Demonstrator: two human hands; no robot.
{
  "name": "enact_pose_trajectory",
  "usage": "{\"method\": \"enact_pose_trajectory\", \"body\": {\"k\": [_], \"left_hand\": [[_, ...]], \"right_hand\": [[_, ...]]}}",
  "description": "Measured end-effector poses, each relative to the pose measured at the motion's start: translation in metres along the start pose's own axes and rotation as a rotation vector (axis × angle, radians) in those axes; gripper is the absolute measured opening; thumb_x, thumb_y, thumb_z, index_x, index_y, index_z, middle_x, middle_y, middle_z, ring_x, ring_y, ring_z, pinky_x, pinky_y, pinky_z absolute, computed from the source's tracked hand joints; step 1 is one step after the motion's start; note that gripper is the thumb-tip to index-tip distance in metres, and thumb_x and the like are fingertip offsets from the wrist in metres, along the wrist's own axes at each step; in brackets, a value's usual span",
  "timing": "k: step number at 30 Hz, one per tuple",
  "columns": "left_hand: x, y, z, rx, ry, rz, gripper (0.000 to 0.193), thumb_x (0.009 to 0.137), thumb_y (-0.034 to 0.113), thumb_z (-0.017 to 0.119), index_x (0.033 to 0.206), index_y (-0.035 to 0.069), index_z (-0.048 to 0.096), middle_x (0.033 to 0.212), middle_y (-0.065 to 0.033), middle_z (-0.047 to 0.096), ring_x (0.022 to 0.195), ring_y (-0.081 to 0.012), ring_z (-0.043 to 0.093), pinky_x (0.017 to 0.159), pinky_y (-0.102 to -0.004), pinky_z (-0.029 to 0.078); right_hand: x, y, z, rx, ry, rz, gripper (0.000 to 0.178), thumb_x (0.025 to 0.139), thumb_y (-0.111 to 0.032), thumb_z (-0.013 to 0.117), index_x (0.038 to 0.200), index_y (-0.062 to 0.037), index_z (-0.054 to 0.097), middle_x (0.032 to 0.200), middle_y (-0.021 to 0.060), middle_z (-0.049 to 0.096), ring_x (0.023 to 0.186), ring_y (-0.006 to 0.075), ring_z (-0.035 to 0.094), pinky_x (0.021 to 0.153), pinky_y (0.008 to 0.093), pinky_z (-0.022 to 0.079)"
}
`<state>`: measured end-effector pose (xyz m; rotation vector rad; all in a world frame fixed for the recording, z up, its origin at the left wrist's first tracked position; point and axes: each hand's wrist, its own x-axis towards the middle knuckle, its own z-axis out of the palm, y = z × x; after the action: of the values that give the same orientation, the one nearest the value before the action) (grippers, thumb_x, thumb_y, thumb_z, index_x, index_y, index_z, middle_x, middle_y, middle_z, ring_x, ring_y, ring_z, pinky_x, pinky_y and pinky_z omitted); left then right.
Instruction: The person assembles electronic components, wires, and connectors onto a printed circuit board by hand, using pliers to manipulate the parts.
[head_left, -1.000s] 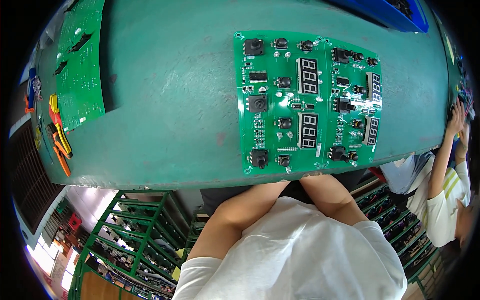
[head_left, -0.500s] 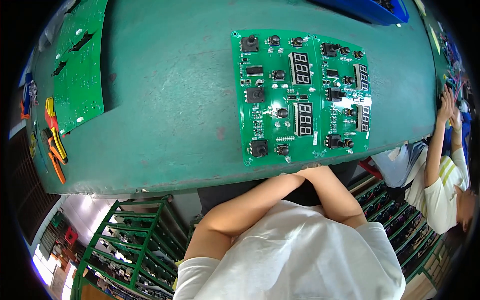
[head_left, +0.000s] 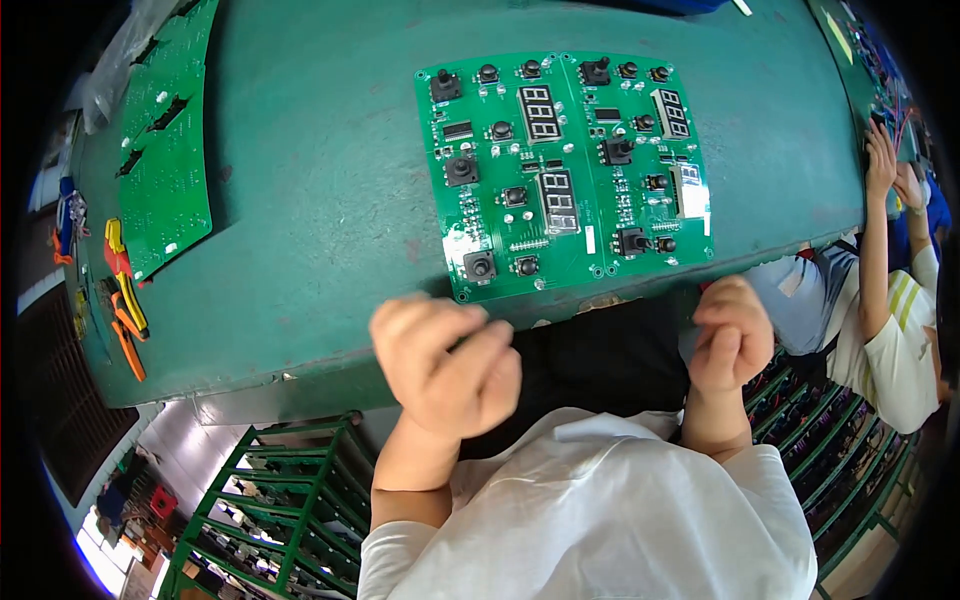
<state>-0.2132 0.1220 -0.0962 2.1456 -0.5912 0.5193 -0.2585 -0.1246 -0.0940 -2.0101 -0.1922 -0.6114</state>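
Note:
A green printed circuit board (head_left: pixel 575 215) lies flat near the table's front edge. It carries black knobs and push buttons, plus several three-digit displays. My left hand (head_left: pixel 445 365), a little smeared by motion, is raised just in front of the board's near left corner, its fingers curled in and nothing visible in them. Just off the near right corner, my right hand (head_left: pixel 733 335) is drawn into a loose fist, with no object showing. Neither hand touches the board.
On the green table (head_left: pixel 320 200), another green board (head_left: pixel 165 190) stands at the left beside yellow-and-red pliers (head_left: pixel 120 262) and orange-handled cutters (head_left: pixel 125 335). A blue bin (head_left: pixel 680 4) shows at the far edge. A co-worker (head_left: pixel 890 330) is at the right; a green rack (head_left: pixel 270 500) stands at lower left.
My hands, earlier together below the table edge with the forearms crossing inward, have come up and apart. The board appears shifted left and up as the view moved.

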Motion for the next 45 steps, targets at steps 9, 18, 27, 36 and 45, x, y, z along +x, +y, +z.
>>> {"method": "enact_pose_trajectory", "body": {"k": [9,18,27,36,45], "left_hand": [[0.005,-0.001,0.016,0.282,0.002,0.085,0.026,0.071,0.036,0.063,0.087,0.017,0.067,0.11,-0.0108,0.05,0.11,-0.0292,0.037,0.091,-0.0436,0.03],[0.01,-0.001,0.026,0.388,-0.109,0.074,0.024,0.065,0.03,0.069,0.087,0.02,0.065,0.117,-0.0104,0.05,0.117,-0.0311,0.034,0.101,-0.0464,0.015],[0.009,-0.007,0.026,0.289,-0.033,0.084,0.058,0.068,0.036,0.069,0.114,0.008,0.048,0.121,-0.0167,0.044,0.117,-0.036,0.034,0.095,-0.0483,0.026],[0.016,-0.013,0.015,0.107,-0.002,-0.04,0.069,0.069,0.047,0.065,0.118,0.004,0.045,0.125,-0.0208,0.04,0.117,-0.0407,0.032,0.096,-0.0497,0.025],[0.049,0.003,0.013,0.411,-0.347,-0.081,0.07,0.058,0.064,0.062,0.107,0.014,0.061,0.131,-0.0187,0.036,0.123,-0.0423,0.025,0.099,-0.0538,0.014]], "right_hand": [[0.022,0.036,0.008,-0.321,0.114,-0.347,0.023,0.076,-0.021,0.057,0.086,-0.0012,0.055,0.086,0.0147,0.054,0.08,0.0299,0.051,0.069,0.0377,0.043],[0.028,0.031,0.007,-0.387,-0.04,-0.348,0.025,0.069,-0.027,0.06,0.086,-0.008,0.062,0.09,0.0082,0.057,0.087,0.0279,0.052,0.071,0.0379,0.036],[0.032,0.032,0.011,-0.467,-0.107,-0.35,0.023,0.067,-0.025,0.06,0.083,-0.0085,0.063,0.09,0.0081,0.058,0.09,0.0285,0.052,0.071,0.0383,0.037],[0.039,0.028,0.006,-0.407,-0.176,-0.262,0.036,0.072,-0.035,0.058,0.091,-0.0043,0.061,0.098,0.0129,0.056,0.096,0.0331,0.05,0.08,0.0414,0.036],[0.054,0.014,0.01,-0.623,-0.444,-0.148,0.056,0.078,-0.052,0.047,0.109,-0.005,0.056,0.12,0.0188,0.044,0.116,0.0387,0.036,0.093,0.0522,0.026]]}}
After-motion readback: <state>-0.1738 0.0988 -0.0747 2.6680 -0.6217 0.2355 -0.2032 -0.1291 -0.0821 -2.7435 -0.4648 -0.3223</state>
